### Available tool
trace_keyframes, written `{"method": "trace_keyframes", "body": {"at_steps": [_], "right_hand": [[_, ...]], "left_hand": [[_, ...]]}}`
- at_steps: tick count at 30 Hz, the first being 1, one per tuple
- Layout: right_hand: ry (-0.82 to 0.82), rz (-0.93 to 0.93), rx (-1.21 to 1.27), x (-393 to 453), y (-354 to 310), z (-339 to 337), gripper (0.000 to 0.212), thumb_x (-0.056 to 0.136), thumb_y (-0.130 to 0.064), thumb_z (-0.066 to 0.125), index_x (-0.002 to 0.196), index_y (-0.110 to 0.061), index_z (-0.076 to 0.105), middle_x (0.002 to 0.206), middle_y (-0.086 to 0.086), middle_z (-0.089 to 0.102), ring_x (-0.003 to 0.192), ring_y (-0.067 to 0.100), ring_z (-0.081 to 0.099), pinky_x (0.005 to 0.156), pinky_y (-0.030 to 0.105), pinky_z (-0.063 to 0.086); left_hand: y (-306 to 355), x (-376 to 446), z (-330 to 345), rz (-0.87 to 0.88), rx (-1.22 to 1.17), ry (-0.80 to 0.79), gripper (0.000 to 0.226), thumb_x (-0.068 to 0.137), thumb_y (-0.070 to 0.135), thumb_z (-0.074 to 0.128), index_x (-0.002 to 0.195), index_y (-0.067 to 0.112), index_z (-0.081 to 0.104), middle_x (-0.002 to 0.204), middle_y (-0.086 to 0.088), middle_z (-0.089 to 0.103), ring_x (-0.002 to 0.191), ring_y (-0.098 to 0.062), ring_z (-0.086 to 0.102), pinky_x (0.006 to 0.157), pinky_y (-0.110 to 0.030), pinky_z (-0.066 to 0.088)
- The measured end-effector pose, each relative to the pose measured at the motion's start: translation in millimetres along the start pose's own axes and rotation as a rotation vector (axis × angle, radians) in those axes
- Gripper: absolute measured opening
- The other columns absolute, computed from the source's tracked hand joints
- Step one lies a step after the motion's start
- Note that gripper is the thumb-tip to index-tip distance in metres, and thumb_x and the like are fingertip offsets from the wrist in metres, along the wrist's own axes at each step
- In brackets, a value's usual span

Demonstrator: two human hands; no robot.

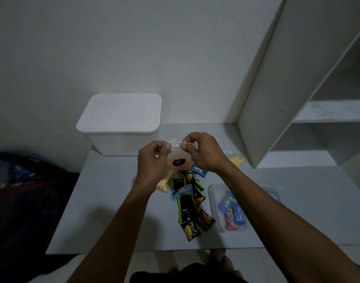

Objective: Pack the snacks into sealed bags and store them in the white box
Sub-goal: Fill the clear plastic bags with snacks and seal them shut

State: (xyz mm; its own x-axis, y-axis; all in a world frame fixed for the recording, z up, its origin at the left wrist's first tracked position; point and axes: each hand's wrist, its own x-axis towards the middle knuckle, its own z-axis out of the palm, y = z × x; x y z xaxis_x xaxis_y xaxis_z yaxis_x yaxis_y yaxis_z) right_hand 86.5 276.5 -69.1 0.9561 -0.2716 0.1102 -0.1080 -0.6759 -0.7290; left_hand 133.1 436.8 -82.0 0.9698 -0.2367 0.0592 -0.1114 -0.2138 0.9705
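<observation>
Two bare hands pinch the top strip of a clear zip bag point(176, 149) above the table's point(113, 201) centre: left hand point(152, 160) clenched on its left corner, right hand point(203, 152) on its right. Inside hangs an orange snack pack point(179, 163) with a dark oval label, unreadable. At 6 o'clock lie loose green-and-black packets point(187, 209); a blue wrapper point(199, 170) at 4 o'clock reads "Kelp". A filled bag point(230, 209) sits at 5 o'clock. The lidded white box point(120, 123) stands at 11 o'clock, a white shelf unit point(297, 88) at 2 o'clock.
</observation>
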Motion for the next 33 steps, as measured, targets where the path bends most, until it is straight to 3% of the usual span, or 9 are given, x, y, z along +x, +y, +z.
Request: {"method": "trace_keyframes", "body": {"at_steps": [5, 8, 14, 20, 25, 29, 33], "right_hand": [[0.002, -0.005, 0.027, -5.2, -1.4, -13.2, 0.013, 0.094, -0.03, 0.065, 0.089, -0.019, 0.069, 0.089, -0.008, 0.068, 0.087, 0.009, 0.06, 0.073, 0.024, 0.04], [-0.011, 0.027, 0.117, -8.0, -1.1, -20.5, 0.013, 0.093, -0.03, 0.066, 0.091, -0.018, 0.071, 0.089, -0.01, 0.068, 0.084, 0.006, 0.061, 0.073, 0.023, 0.044], [0.025, 0.065, 0.104, -8.7, -1.9, -23.7, 0.012, 0.093, -0.027, 0.067, 0.082, -0.022, 0.066, 0.082, -0.009, 0.066, 0.064, -0.004, 0.052, 0.065, 0.022, 0.04], [0.031, 0.054, 0.129, -13.6, -0.9, -24.3, 0.008, 0.091, -0.03, 0.069, 0.086, -0.023, 0.069, 0.09, -0.01, 0.07, 0.083, 0.002, 0.06, 0.07, 0.019, 0.04], [0.093, 0.114, 0.136, -19.3, 1.5, -23.1, 0.014, 0.09, -0.03, 0.07, 0.088, -0.017, 0.072, 0.092, -0.004, 0.071, 0.062, -0.004, 0.053, 0.059, 0.015, 0.038], [0.108, 0.147, 0.228, -21.5, -0.5, -23.2, 0.009, 0.086, -0.03, 0.074, 0.081, -0.024, 0.071, 0.092, -0.006, 0.073, 0.086, 0.006, 0.065, 0.073, 0.016, 0.046], [0.126, 0.17, 0.227, -21.4, 0.8, -25.4, 0.011, 0.082, -0.031, 0.077, 0.075, -0.027, 0.071, 0.087, -0.009, 0.074, 0.086, 0.01, 0.068, 0.079, 0.029, 0.053]], "left_hand": [[7.4, 3.4, 13.1, 0.028, -0.006, -0.055, 0.008, 0.091, 0.02, 0.066, 0.086, 0.017, 0.072, 0.084, 0.003, 0.07, 0.083, -0.012, 0.063, 0.076, -0.027, 0.051], [7.8, 5.8, 16.2, 0.018, -0.001, -0.022, 0.01, 0.091, 0.02, 0.066, 0.083, 0.017, 0.072, 0.083, 0.002, 0.071, 0.083, -0.013, 0.065, 0.076, -0.029, 0.052], [8.7, 6.9, 15.5, 0.035, -0.033, -0.025, 0.011, 0.09, 0.02, 0.068, 0.08, 0.021, 0.071, 0.082, 0.002, 0.071, 0.083, -0.015, 0.065, 0.081, -0.035, 0.054], [9.8, 5.6, 7.7, 0.029, -0.082, -0.059, 0.011, 0.089, 0.018, 0.069, 0.079, 0.022, 0.07, 0.083, -0.002, 0.071, 0.084, -0.015, 0.065, 0.08, -0.034, 0.054], [6.5, 3.9, 6.8, 0.017, -0.08, -0.03, 0.013, 0.088, 0.019, 0.069, 0.076, 0.024, 0.069, 0.081, 0.001, 0.07, 0.084, -0.016, 0.065, 0.083, -0.039, 0.054], [6.8, 3.3, 3.8, 0.016, -0.097, -0.011, 0.015, 0.089, 0.018, 0.069, 0.076, 0.025, 0.069, 0.082, 0.0, 0.071, 0.087, -0.018, 0.066, 0.087, -0.04, 0.055], [6.7, 4.3, 1.5, 0.022, -0.103, -0.019, 0.015, 0.089, 0.017, 0.069, 0.076, 0.025, 0.069, 0.081, 0.001, 0.071, 0.085, -0.017, 0.066, 0.089, -0.041, 0.055]]}}
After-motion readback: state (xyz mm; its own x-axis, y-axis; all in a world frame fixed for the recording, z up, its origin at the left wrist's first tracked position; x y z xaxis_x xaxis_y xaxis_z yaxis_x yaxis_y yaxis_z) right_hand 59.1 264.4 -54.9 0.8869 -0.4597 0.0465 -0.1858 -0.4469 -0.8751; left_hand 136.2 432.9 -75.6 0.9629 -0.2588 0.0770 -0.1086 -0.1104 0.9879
